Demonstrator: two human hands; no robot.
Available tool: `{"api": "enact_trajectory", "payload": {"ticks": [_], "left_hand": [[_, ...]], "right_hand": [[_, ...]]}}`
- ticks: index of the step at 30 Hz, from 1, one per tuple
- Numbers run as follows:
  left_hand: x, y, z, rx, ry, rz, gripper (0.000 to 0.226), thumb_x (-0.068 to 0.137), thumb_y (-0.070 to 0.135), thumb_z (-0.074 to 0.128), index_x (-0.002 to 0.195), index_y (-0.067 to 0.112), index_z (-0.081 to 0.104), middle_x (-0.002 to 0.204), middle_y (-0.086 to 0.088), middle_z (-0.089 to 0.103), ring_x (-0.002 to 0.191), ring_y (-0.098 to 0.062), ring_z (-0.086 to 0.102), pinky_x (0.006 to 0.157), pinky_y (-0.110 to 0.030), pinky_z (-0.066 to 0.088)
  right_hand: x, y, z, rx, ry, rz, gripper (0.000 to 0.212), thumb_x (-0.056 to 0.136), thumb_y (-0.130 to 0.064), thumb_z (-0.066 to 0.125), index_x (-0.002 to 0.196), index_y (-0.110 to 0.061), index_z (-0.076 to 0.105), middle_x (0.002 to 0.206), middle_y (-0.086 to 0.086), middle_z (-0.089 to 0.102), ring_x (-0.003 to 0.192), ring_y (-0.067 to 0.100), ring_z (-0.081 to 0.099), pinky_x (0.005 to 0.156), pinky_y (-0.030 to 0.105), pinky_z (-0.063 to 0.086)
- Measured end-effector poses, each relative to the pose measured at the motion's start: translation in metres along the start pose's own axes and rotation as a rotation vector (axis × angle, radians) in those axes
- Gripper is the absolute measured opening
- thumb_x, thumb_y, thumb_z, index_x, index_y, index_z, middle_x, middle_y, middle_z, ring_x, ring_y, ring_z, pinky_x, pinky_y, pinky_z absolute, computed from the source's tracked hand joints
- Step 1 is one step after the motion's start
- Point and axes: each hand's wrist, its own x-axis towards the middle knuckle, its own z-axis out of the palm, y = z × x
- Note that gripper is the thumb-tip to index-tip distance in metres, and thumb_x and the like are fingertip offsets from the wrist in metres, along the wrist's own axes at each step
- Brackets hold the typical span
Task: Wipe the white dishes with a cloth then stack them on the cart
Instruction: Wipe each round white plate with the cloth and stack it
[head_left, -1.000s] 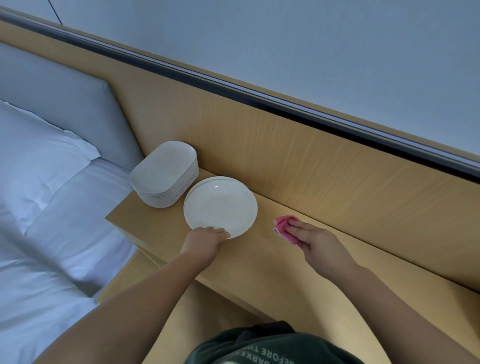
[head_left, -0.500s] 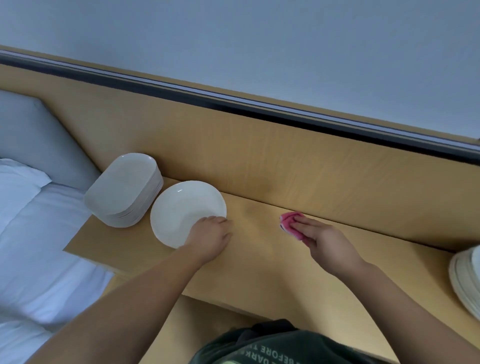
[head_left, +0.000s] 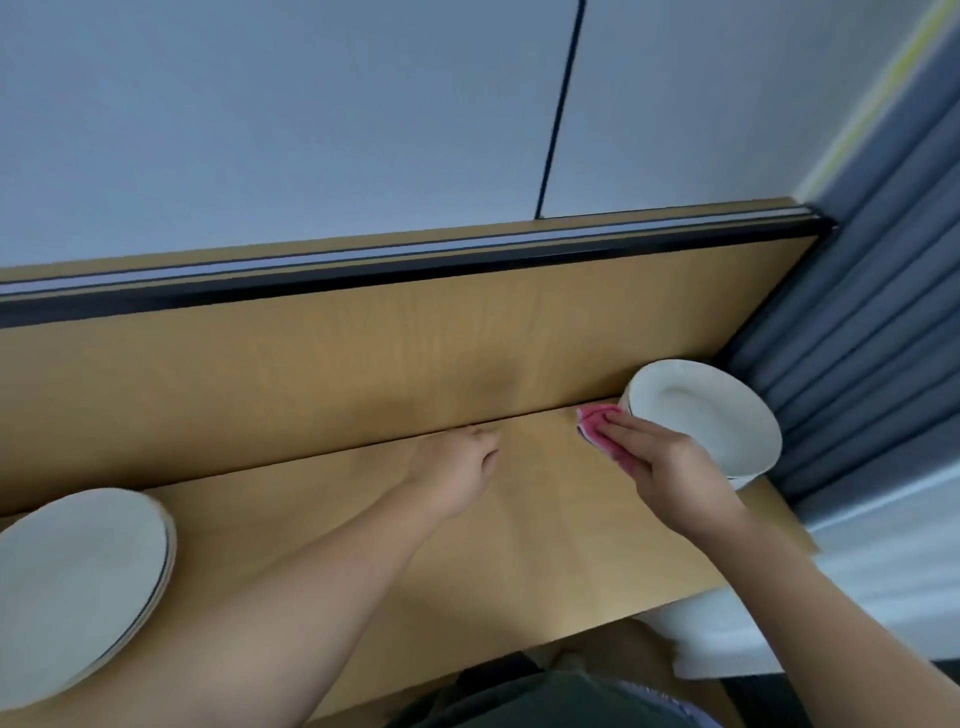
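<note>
Wooden table bears a left pile and right pile of plates, left hand loosely curled and empty, right hand pinching the cloth, so wiping seems midway.

This looks like a furnished bedroom of the hotel sort: a long wood-veneer wall panel capped by a dark trim strip runs behind a matching wooden surface, under a plain pale wall. A blue-grey pleated curtain hangs at the right end, with something white and soft-looking below it, perhaps bedding. The surface carries a pile of white plates at its left end and another pile at its right
</note>
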Motion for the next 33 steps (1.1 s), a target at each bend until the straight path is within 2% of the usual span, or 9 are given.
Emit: {"api": "enact_trajectory", "payload": {"ticks": [2, 6, 9, 11, 14, 19, 24, 26, 33], "left_hand": [[0.03, 0.037, 0.009, 0.007, -0.007, 0.049, 0.032, 0.099, 0.036, 0.038, 0.117, 0.02, 0.058, 0.114, 0.002, 0.063, 0.101, -0.023, 0.06, 0.073, -0.032, 0.048], [0.087, 0.106, 0.024, 0.046, -0.026, 0.093, 0.031, 0.1, 0.036, 0.036, 0.115, 0.016, 0.056, 0.104, -0.002, 0.063, 0.091, -0.026, 0.062, 0.059, -0.03, 0.037], [0.123, 0.147, 0.034, 0.118, -0.069, 0.062, 0.031, 0.101, 0.037, 0.034, 0.111, 0.014, 0.053, 0.102, -0.004, 0.061, 0.088, -0.028, 0.061, 0.055, -0.029, 0.029], [0.142, 0.165, 0.042, 0.15, -0.106, 0.034, 0.035, 0.101, 0.041, 0.033, 0.115, 0.015, 0.052, 0.103, -0.003, 0.06, 0.09, -0.026, 0.061, 0.053, -0.028, 0.026], [0.163, 0.176, 0.058, 0.174, -0.148, -0.039, 0.042, 0.1, 0.046, 0.032, 0.126, 0.017, 0.049, 0.106, -0.002, 0.061, 0.093, -0.024, 0.061, 0.053, -0.028, 0.028], [0.179, 0.188, 0.071, 0.2, -0.218, -0.135, 0.04, 0.1, 0.039, 0.038, 0.126, 0.011, 0.048, 0.112, -0.006, 0.06, 0.098, -0.025, 0.06, 0.06, -0.029, 0.035], [0.193, 0.197, 0.08, 0.028, -0.29, -0.263, 0.033, 0.094, 0.015, 0.051, 0.125, 0.005, 0.047, 0.128, -0.013, 0.052, 0.11, -0.025, 0.056, 0.069, -0.027, 0.038], [0.195, 0.199, 0.079, -0.062, -0.289, -0.343, 0.033, 0.094, 0.015, 0.054, 0.124, 0.003, 0.046, 0.131, -0.015, 0.046, 0.111, -0.026, 0.056, 0.069, -0.029, 0.039], [0.196, 0.206, 0.078, -0.055, -0.294, -0.388, 0.032, 0.089, 0.0, 0.05, 0.119, -0.004, 0.042, 0.123, -0.018, 0.049, 0.106, -0.026, 0.056, 0.067, -0.025, 0.04]], "right_hand": [[-0.012, 0.029, -0.023, 0.006, 0.033, 0.056, 0.038, 0.094, -0.005, 0.063, 0.125, -0.026, 0.065, 0.133, -0.03, 0.051, 0.124, -0.011, 0.046, 0.102, 0.012, 0.039], [-0.031, 0.084, -0.059, 0.024, 0.062, 0.15, 0.047, 0.092, 0.005, 0.06, 0.128, -0.025, 0.063, 0.134, -0.029, 0.049, 0.127, -0.015, 0.04, 0.104, 0.006, 0.029], [-0.039, 0.12, -0.077, 0.025, 0.053, 0.192, 0.048, 0.094, 0.0, 0.059, 0.131, -0.031, 0.06, 0.137, -0.024, 0.052, 0.13, -0.007, 0.043, 0.108, 0.016, 0.035], [-0.042, 0.141, -0.084, 0.051, 0.044, 0.198, 0.047, 0.095, 0.0, 0.058, 0.131, -0.031, 0.06, 0.138, -0.024, 0.051, 0.13, -0.005, 0.044, 0.108, 0.016, 0.035], [-0.041, 0.163, -0.087, 0.081, 0.025, 0.194, 0.052, 0.094, 0.003, 0.056, 0.132, -0.032, 0.059, 0.14, -0.024, 0.049, 0.132, -0.004, 0.042, 0.11, 0.017, 0.033], [-0.039, 0.195, -0.08, 0.116, -0.022, 0.196, 0.055, 0.092, 0.005, 0.057, 0.135, -0.029, 0.057, 0.144, -0.015, 0.049, 0.134, 0.003, 0.043, 0.111, 0.035, 0.04], [-0.038, 0.203, -0.077, 0.13, -0.039, 0.178, 0.057, 0.092, 0.006, 0.055, 0.134, -0.032, 0.057, 0.143, -0.018, 0.049, 0.133, 0.004, 0.044, 0.107, 0.037, 0.043], [-0.037, 0.206, -0.077, 0.133, -0.042, 0.189, 0.057, 0.092, 0.005, 0.055, 0.135, -0.032, 0.056, 0.143, -0.017, 0.049, 0.133, 0.004, 0.044, 0.107, 0.037, 0.043], [-0.035, 0.216, -0.077, 0.122, -0.059, 0.181, 0.056, 0.092, 0.004, 0.055, 0.136, -0.03, 0.056, 0.144, -0.015, 0.048, 0.134, 0.007, 0.045, 0.107, 0.038, 0.043]]}}
